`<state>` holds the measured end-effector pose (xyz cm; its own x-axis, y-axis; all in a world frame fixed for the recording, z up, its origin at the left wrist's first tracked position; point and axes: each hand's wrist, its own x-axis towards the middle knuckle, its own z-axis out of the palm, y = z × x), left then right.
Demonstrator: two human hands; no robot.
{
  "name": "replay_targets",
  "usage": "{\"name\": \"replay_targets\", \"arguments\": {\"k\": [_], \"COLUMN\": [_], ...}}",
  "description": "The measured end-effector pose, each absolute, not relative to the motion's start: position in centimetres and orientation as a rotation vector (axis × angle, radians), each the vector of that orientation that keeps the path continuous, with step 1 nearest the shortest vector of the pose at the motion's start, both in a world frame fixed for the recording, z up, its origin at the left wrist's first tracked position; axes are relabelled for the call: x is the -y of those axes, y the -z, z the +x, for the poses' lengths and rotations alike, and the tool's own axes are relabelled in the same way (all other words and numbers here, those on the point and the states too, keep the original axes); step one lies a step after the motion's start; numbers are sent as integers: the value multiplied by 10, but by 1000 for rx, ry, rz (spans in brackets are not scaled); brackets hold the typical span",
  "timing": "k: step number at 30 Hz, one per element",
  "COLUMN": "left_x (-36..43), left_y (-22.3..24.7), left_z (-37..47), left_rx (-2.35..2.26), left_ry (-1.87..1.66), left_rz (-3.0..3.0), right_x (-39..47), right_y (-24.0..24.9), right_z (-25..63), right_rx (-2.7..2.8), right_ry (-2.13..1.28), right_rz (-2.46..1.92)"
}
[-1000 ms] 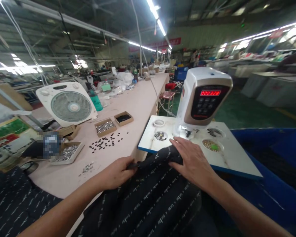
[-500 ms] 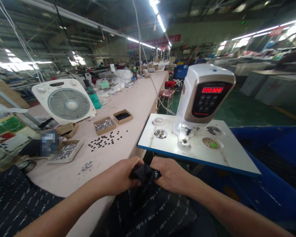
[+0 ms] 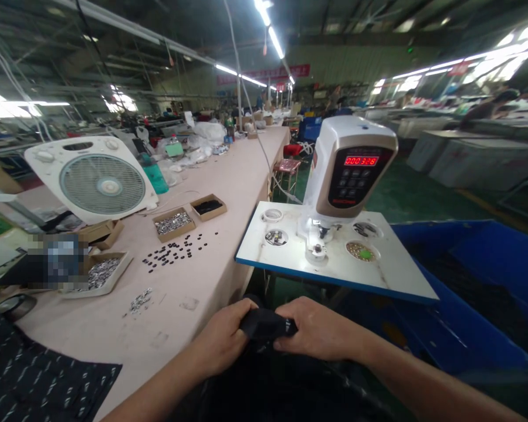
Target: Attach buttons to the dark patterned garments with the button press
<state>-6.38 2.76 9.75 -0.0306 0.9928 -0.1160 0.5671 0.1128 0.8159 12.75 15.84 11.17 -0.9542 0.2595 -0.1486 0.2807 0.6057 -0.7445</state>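
My left hand (image 3: pixel 226 334) and my right hand (image 3: pixel 314 328) both grip the edge of a black garment (image 3: pixel 266 324), a short stretch of it spanning between them. White marks show on the band by my right fingers. The rest of the garment hangs below in shadow, so its kind cannot be made out. Just beyond my hands stands a white snap-fastening machine (image 3: pixel 349 170) with a lit red display, mounted on a white board with a blue edge (image 3: pixel 268 249). Round wells in the board hold small metal parts (image 3: pixel 359 251).
On the long table to the left are a white box fan (image 3: pixel 94 179), cardboard boxes of metal parts (image 3: pixel 173 224), scattered black pieces (image 3: pixel 171 252) and a small silver pile (image 3: pixel 139 301). Black patterned fabric (image 3: pixel 39 375) lies front left. A blue bin (image 3: pixel 457 246) stands right.
My view has turned slightly right, so the table and machine sit further left. Both hands keep hold of the garment, its band now stretched flatter between them, and the patterned part below has dropped into shadow.
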Motion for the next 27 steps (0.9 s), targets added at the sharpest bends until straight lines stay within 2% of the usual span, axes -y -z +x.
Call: {"name": "replay_targets", "arguments": {"k": [4, 10, 14, 21, 27], "left_x": [-22, -24, -25, -27, -27], "left_y": [-94, -83, -73, -62, -56], "left_z": [-65, -73, -75, -70, -70], "left_rx": [-1460, -1204, -1212, -1130, -1080], "left_ry": [-673, -665, -788, -960, -999], "left_rz": [1289, 992, 939, 788, 595], "right_x": [-165, -161, -158, -158, -157], "right_y": [-96, -86, -84, -84, -82], "right_z": [131, 123, 115, 108, 100], "right_rx": [-2358, -2109, -2281, -2776, -2819], "right_ry": [1822, 2131, 2042, 1570, 1537], "right_rz": [515, 706, 825, 880, 943]}}
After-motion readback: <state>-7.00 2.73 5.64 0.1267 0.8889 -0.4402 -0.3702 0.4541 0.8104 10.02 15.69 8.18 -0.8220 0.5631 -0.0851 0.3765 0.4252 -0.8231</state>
